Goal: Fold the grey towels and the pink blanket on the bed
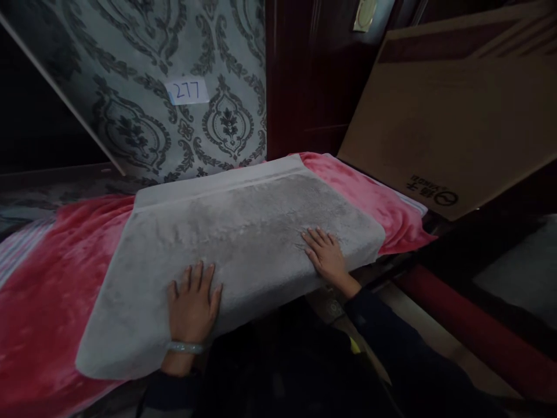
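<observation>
A grey plush cloth [256,226] with a paler band along its far edge lies spread over a long surface and droops over the near side. Beneath it, a red and pink fuzzy blanket [56,307] shows at both ends. My left hand [192,305], with a bracelet at the wrist, rests flat on the near left part of the grey cloth, fingers spread. On the right part, my right hand [326,253] presses palm down, fingers extended, with small wrinkles in the cloth by its fingertips. Neither hand grasps anything.
A patterned wall with a paper label [188,91] reading 277 rises behind. A dark red door [308,75] stands beside it. At the right leans a large cardboard sheet or box [456,116]. Striped fabric [21,249] shows at the left end, and a red bar [474,331] lies lower right.
</observation>
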`<action>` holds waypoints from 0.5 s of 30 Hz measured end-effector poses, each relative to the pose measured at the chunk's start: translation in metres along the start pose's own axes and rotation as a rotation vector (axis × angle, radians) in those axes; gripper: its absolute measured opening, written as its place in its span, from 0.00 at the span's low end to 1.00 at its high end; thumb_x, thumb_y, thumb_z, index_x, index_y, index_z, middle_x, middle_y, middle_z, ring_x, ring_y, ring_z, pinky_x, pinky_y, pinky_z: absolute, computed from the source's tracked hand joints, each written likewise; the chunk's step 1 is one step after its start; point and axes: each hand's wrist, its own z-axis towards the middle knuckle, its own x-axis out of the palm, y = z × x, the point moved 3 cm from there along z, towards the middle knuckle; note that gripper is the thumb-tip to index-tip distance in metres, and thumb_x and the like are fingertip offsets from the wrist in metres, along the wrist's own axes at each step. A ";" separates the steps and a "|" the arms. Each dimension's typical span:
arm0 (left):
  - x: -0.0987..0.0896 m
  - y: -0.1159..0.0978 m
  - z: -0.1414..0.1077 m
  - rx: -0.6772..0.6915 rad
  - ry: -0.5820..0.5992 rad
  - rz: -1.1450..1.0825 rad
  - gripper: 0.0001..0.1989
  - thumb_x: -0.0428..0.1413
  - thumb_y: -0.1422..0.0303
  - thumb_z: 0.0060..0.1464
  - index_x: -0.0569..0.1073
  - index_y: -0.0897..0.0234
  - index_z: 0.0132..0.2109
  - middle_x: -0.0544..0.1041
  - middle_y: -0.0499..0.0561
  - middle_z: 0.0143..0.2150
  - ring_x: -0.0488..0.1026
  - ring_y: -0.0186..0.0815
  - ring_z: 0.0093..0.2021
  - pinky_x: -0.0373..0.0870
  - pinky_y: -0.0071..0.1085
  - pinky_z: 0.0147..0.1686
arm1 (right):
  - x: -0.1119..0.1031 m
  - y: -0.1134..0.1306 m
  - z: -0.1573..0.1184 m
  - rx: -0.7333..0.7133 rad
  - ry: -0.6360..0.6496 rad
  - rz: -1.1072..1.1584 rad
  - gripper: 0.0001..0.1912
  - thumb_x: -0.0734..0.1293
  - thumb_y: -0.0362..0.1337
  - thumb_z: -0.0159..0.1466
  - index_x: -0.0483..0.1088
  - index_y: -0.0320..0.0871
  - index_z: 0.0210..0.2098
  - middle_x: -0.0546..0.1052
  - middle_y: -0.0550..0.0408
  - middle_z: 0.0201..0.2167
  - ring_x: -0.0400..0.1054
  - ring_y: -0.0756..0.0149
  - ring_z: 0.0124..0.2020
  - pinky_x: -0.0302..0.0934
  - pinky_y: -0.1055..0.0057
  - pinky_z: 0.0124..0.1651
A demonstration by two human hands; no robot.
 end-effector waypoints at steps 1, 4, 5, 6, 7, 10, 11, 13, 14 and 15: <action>0.000 0.000 0.000 0.000 -0.004 0.002 0.28 0.44 0.62 0.65 0.68 0.64 0.68 0.65 0.62 0.70 0.58 0.59 0.71 0.53 0.64 0.66 | -0.002 -0.003 0.000 -0.010 0.002 0.020 0.25 0.52 0.45 0.75 0.67 0.49 0.66 0.65 0.51 0.69 0.55 0.53 0.70 0.51 0.48 0.68; 0.000 0.001 0.001 0.005 -0.008 0.026 0.28 0.42 0.62 0.66 0.68 0.65 0.68 0.65 0.63 0.70 0.59 0.58 0.71 0.54 0.64 0.65 | -0.012 -0.025 0.010 0.003 0.015 0.052 0.26 0.50 0.45 0.76 0.70 0.48 0.64 0.70 0.50 0.65 0.59 0.55 0.68 0.52 0.50 0.69; 0.000 0.002 0.002 0.006 -0.008 0.037 0.28 0.41 0.62 0.66 0.68 0.65 0.67 0.65 0.63 0.70 0.59 0.58 0.71 0.55 0.64 0.65 | -0.016 -0.037 0.015 0.036 0.011 0.036 0.27 0.50 0.45 0.76 0.68 0.47 0.65 0.69 0.50 0.65 0.57 0.54 0.69 0.52 0.48 0.69; 0.000 0.002 0.002 0.007 -0.006 0.047 0.28 0.40 0.62 0.66 0.68 0.66 0.67 0.65 0.62 0.70 0.59 0.57 0.71 0.55 0.63 0.65 | -0.020 -0.049 0.020 0.086 0.008 0.006 0.27 0.50 0.46 0.75 0.65 0.47 0.67 0.67 0.49 0.67 0.55 0.52 0.70 0.51 0.46 0.69; 0.001 0.002 0.002 0.008 -0.006 0.057 0.29 0.40 0.61 0.66 0.68 0.66 0.67 0.65 0.62 0.71 0.59 0.57 0.71 0.55 0.63 0.65 | -0.024 -0.062 0.025 0.143 0.013 -0.034 0.28 0.51 0.47 0.75 0.62 0.47 0.69 0.64 0.48 0.69 0.53 0.50 0.71 0.50 0.43 0.69; 0.002 0.001 0.003 0.020 -0.005 0.072 0.30 0.39 0.61 0.66 0.68 0.66 0.67 0.65 0.62 0.71 0.60 0.58 0.70 0.55 0.63 0.65 | -0.026 -0.092 0.031 0.250 0.093 -0.133 0.29 0.53 0.48 0.74 0.59 0.48 0.71 0.57 0.47 0.72 0.50 0.45 0.72 0.50 0.40 0.68; 0.002 0.001 0.003 0.022 -0.006 0.073 0.30 0.38 0.60 0.66 0.68 0.66 0.67 0.65 0.62 0.70 0.60 0.57 0.70 0.55 0.63 0.64 | -0.024 -0.097 0.031 0.251 0.121 -0.150 0.29 0.53 0.49 0.74 0.60 0.49 0.71 0.57 0.48 0.72 0.50 0.45 0.72 0.50 0.40 0.68; 0.002 0.003 0.003 0.020 -0.007 0.070 0.30 0.37 0.60 0.66 0.68 0.65 0.67 0.65 0.62 0.70 0.60 0.56 0.70 0.56 0.62 0.65 | -0.020 -0.102 0.027 0.210 0.140 -0.162 0.28 0.53 0.49 0.74 0.61 0.50 0.70 0.57 0.49 0.72 0.52 0.47 0.72 0.50 0.41 0.68; 0.002 0.006 0.003 0.023 -0.001 0.064 0.31 0.36 0.60 0.66 0.69 0.65 0.67 0.65 0.61 0.70 0.60 0.55 0.70 0.56 0.61 0.65 | -0.019 -0.103 0.024 0.185 0.129 -0.161 0.28 0.52 0.49 0.75 0.61 0.50 0.70 0.58 0.50 0.72 0.52 0.47 0.72 0.50 0.42 0.68; 0.002 0.010 0.003 0.032 0.009 0.054 0.31 0.36 0.60 0.65 0.69 0.65 0.67 0.65 0.61 0.70 0.60 0.54 0.71 0.56 0.60 0.65 | -0.017 -0.104 0.020 0.163 0.113 -0.159 0.28 0.52 0.49 0.75 0.61 0.50 0.70 0.58 0.50 0.72 0.52 0.48 0.72 0.51 0.43 0.68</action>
